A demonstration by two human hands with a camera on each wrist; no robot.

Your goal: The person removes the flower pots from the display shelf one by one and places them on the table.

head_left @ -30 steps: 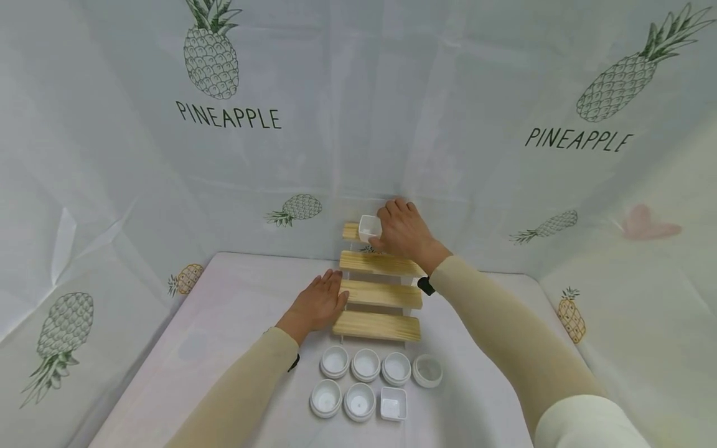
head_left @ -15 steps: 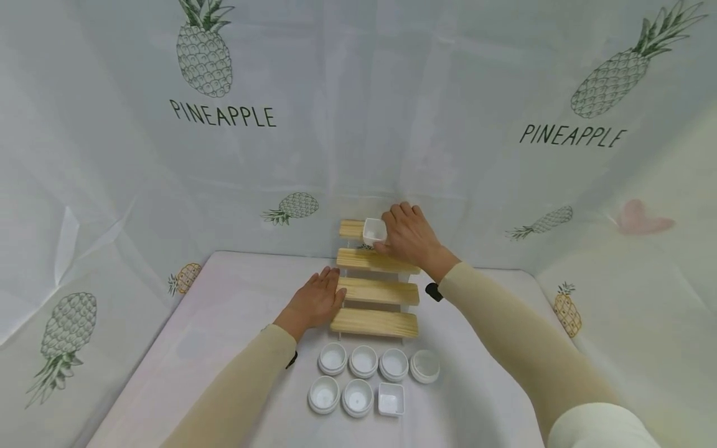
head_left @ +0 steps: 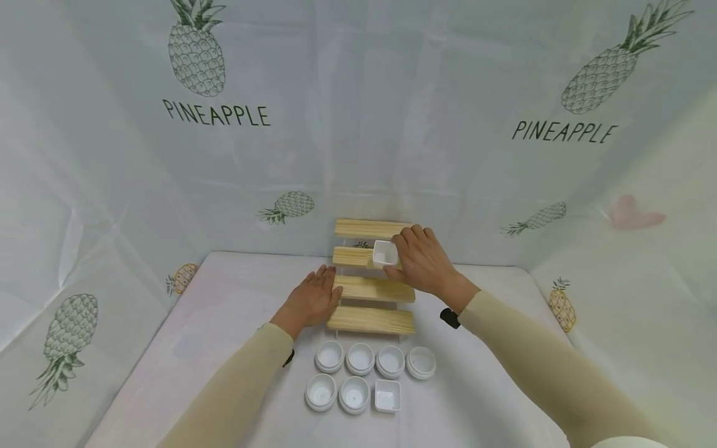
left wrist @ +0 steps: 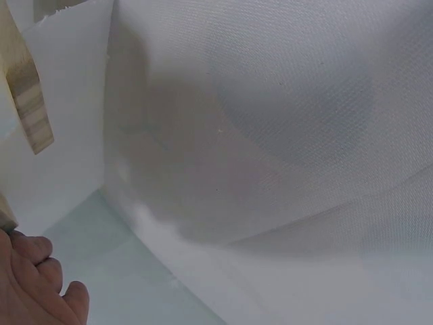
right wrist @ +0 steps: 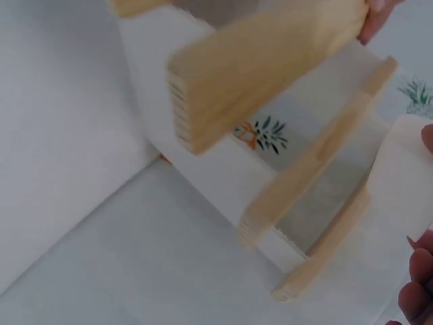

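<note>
My right hand pinches a small white square cup between thumb and fingers. The cup is in front of the second step from the top of a stepped wooden shelf stand; whether it touches that step I cannot tell. Seen from the right wrist, the white cup hides part of the steps behind it. My left hand rests against the stand's left side, fingers straight and thumb near the third step. In the left wrist view, only part of the left hand shows, beside a wooden step end.
In front of the stand are two rows of white cups: several round ones and one square cup. A pineapple-print cloth hangs close behind the stand and around the pale table.
My right hand has brought the square cup from the top step down and slightly right, to the second step. The top step now shows along more of its length. The left hand stays at the stand.
</note>
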